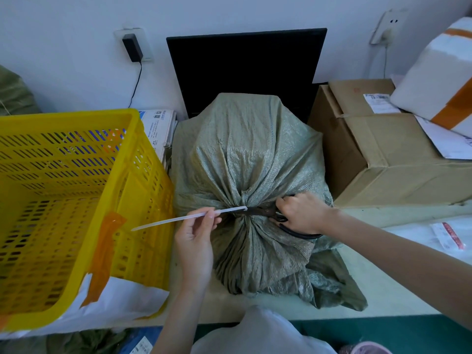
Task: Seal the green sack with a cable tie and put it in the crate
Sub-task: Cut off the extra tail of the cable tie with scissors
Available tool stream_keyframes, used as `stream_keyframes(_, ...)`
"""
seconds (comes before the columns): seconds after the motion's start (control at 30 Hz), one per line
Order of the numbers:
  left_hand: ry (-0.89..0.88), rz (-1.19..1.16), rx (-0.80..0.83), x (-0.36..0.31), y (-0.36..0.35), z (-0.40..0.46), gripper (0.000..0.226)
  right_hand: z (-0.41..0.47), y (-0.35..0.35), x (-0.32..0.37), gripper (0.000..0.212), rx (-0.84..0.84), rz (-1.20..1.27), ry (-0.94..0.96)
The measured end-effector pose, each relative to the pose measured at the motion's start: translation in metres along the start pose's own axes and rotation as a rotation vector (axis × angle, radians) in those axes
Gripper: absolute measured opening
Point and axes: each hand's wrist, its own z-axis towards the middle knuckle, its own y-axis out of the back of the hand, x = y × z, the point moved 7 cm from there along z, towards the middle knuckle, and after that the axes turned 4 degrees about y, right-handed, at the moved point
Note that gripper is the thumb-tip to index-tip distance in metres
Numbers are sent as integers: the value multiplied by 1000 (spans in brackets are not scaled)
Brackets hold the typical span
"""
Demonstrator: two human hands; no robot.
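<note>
Green woven plastic sack (245, 159) sits bulging on the counter (398, 297) between the yellow slotted plastic crate (76, 200) at the left edge and the brown cardboard boxes (378, 149) on the right, its mouth bunched into a tight, pleated neck cinched by a translucent white cable tie (189, 217). Left hand (195, 241) is pinching the tie's long free tail between thumb and fingertips, tail angled out towards the crate. Right hand (304, 213) is clenched around the black handles of dark scissors (293, 232) right at the neck, blades lying against the gathered fabric beside the tie's lock.
</note>
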Motion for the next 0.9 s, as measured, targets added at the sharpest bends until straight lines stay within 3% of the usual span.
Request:
stream_keyframes(0.37, -3, 5, 25, -5, -6, -1, 15, 1, -9, -4, 32, 51, 1, -2)
stream_keyframes(0.47, 4, -12, -6, -5, -3, 2, 14, 0, -6, 0, 24, -86, -78, 84)
stream_keyframes(0.67, 47, -66, -58, -2, 8, 7, 16, -5, -7, -4, 24, -231, -19, 61)
stream_keyframes(0.9, 149, -169, -71, 9, 7, 3, 12, -38, -18, -25, 42, -429, 181, -158)
